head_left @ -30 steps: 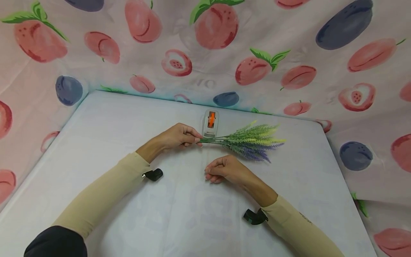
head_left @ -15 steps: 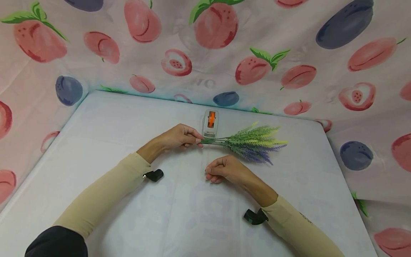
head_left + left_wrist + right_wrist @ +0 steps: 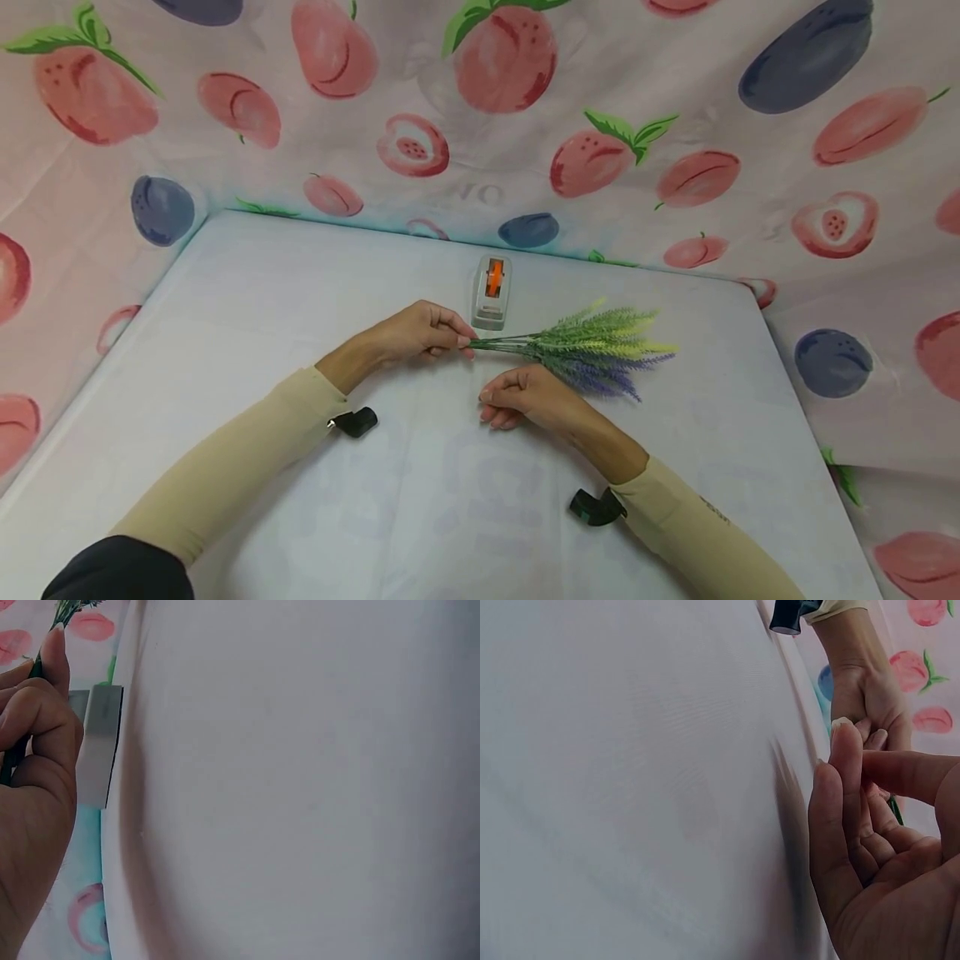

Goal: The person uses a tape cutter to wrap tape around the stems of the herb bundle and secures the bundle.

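"Where's the feathery bunch of green, yellow and purple flower sprigs (image 3: 603,346)?"
"Over the smooth white surface (image 3: 337,267), thin stems pinched in the left hand (image 3: 423,331), just before a grey, rounded-oblong dispenser with an orange insert (image 3: 491,312)."
"The right hand (image 3: 531,398)?"
"Near the blooms, relaxed, fingers loosely bent."

Downward head view, close wrist views; shared tabletop (image 3: 427,492)

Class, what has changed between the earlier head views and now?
The left hand drew the bunch of green, yellow and purple flower sprigs slightly nearer and rightward, away from the oblong grey plastic dispenser with an orange centre. Nothing was grasped or let go. The dispenser and right hand stayed.
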Action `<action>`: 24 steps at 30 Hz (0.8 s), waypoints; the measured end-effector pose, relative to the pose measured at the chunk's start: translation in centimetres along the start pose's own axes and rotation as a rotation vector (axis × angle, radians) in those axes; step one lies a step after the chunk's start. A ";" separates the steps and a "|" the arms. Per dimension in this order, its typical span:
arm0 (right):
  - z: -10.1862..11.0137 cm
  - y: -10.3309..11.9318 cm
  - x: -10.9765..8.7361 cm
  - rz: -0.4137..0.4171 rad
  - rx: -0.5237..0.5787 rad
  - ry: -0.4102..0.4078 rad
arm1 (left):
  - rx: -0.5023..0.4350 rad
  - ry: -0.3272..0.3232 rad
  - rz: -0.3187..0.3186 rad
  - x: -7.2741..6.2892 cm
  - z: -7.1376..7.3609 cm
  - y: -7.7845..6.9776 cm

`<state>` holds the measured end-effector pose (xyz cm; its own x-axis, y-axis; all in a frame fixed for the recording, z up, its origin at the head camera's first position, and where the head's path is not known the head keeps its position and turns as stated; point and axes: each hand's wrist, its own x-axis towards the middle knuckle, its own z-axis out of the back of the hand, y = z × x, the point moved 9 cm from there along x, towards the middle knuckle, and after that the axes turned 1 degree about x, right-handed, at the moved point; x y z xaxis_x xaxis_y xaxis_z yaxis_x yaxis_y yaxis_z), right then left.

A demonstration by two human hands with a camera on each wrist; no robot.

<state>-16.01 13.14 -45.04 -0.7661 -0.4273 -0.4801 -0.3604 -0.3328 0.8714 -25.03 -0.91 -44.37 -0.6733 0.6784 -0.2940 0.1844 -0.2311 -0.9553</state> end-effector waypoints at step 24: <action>-0.9 -0.1 -0.6 0.014 0.055 0.065 | -0.020 -0.015 -0.029 -2.0 -1.7 -0.4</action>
<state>-15.07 12.69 -44.96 -0.7355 -0.4861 -0.4720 -0.3800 -0.2809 0.8813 -22.54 -1.00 -43.46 -0.6889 0.6742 -0.2661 0.1791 -0.1974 -0.9638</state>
